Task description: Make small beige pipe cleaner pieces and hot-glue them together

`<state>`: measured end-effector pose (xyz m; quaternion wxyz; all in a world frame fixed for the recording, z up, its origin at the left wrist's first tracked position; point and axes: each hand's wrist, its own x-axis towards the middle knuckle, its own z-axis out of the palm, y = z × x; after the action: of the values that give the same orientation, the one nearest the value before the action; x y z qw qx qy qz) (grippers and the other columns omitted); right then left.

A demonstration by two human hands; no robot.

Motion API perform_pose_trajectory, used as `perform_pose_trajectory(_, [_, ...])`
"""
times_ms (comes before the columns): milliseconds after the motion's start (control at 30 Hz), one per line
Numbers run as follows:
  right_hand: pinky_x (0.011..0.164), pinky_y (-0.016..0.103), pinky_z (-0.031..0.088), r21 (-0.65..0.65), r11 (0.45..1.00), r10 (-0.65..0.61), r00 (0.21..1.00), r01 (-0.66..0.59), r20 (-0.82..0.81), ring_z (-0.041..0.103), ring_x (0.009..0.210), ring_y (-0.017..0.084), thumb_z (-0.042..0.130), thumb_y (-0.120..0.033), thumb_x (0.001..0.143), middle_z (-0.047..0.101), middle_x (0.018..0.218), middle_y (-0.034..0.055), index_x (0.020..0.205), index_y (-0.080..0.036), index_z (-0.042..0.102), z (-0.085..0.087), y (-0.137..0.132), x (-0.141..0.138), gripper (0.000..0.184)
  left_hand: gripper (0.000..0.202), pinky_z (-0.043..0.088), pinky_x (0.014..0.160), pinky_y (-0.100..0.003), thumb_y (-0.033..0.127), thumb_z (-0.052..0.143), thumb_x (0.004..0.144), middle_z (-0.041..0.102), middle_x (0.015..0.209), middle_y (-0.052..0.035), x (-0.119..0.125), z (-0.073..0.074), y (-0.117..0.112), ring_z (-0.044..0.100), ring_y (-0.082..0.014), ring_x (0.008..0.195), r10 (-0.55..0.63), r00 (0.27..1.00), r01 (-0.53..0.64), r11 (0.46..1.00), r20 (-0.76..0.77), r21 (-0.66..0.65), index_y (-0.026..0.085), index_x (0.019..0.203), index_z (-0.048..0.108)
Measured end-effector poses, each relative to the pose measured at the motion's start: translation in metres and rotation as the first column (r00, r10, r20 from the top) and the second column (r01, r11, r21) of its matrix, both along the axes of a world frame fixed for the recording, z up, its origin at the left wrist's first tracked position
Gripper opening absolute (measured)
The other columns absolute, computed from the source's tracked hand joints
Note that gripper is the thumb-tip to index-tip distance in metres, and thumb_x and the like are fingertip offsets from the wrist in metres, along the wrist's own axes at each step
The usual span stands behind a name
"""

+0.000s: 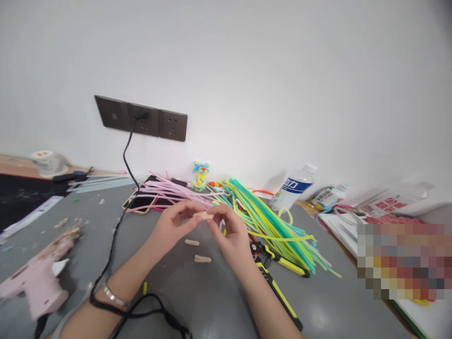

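Observation:
My left hand (176,222) and my right hand (231,230) meet over the grey table, fingertips pinched on the two ends of a small beige strip piece (202,215). Its exact make is too small to tell. Below them on the table lie a short beige piece (192,242) and a beige forked piece (202,259). Beside my right wrist rest wire strippers (278,263) with black and yellow handles. Behind my fingers spreads a bundle of pink strips (169,190); green and yellow strips (271,226) lie to the right.
A pink glue gun (38,282) lies at left, its nozzle end crusted. A black cord (116,230) drops from the wall socket (141,120) and crosses my left forearm. A small colourful figure (200,176) and a bottle (293,188) stand near the wall.

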<state>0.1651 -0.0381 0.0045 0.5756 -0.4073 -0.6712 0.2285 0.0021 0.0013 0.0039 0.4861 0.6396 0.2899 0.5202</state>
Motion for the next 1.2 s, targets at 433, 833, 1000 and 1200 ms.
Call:
perform_pose_trajectory(433, [0.068, 0.030, 0.045, -0.015, 1.000, 0.017, 0.999, -0.018, -0.028, 0.056, 0.071, 0.016, 0.059, -0.016, 0.088, 0.064, 0.084, 0.0020, 0.094, -0.022, 0.062, 0.0002, -0.0013, -0.0013, 0.009, 0.010, 0.054, 0.075, -0.028, 0.028, 0.069, 0.082, 0.069, 0.083, -0.0047, -0.0023, -0.0047, -0.0029, 0.065, -0.0184, 0.081, -0.021, 1.000, 0.020, 0.997, 0.011, 0.080, 0.018, 0.086, 0.067])
perform_pose_trajectory(833, [0.068, 0.031, 0.045, 0.008, 0.999, 0.035, 0.999, -0.035, -0.013, 0.057, 0.072, 0.017, 0.059, -0.013, 0.085, 0.063, 0.080, 0.0016, 0.087, -0.022, 0.061, 0.0022, -0.0021, -0.0020, 0.010, 0.005, 0.050, 0.076, -0.025, 0.014, 0.065, 0.083, 0.064, 0.079, -0.0017, -0.0031, -0.0071, -0.0041, 0.060, -0.0153, 0.078, -0.023, 0.999, 0.019, 0.990, 0.027, 0.138, 0.019, 0.083, 0.066])
perform_pose_trajectory(1000, [0.069, 0.031, 0.044, 0.012, 0.999, 0.053, 0.997, -0.052, -0.062, 0.056, 0.074, 0.017, 0.058, -0.012, 0.086, 0.062, 0.081, 0.0015, 0.089, -0.022, 0.062, 0.0022, -0.0018, -0.0014, 0.012, 0.006, 0.052, 0.076, -0.024, 0.015, 0.067, 0.084, 0.068, 0.083, -0.0025, -0.0019, -0.0032, -0.0042, 0.064, -0.0154, 0.082, -0.067, 0.994, 0.054, 0.990, 0.091, 0.132, 0.020, 0.087, 0.069])
perform_pose_trajectory(1200, [0.070, 0.030, 0.044, 0.026, 0.997, 0.078, 0.991, -0.075, -0.111, 0.056, 0.076, 0.017, 0.059, -0.011, 0.087, 0.062, 0.084, 0.0016, 0.092, -0.023, 0.062, -0.0002, 0.0004, 0.0000, 0.013, 0.006, 0.052, 0.075, -0.022, 0.017, 0.069, 0.084, 0.069, 0.083, -0.0023, -0.0016, -0.0008, -0.0042, 0.065, -0.0143, 0.082, -0.103, 0.982, 0.091, 0.992, 0.159, 0.082, 0.020, 0.088, 0.073])
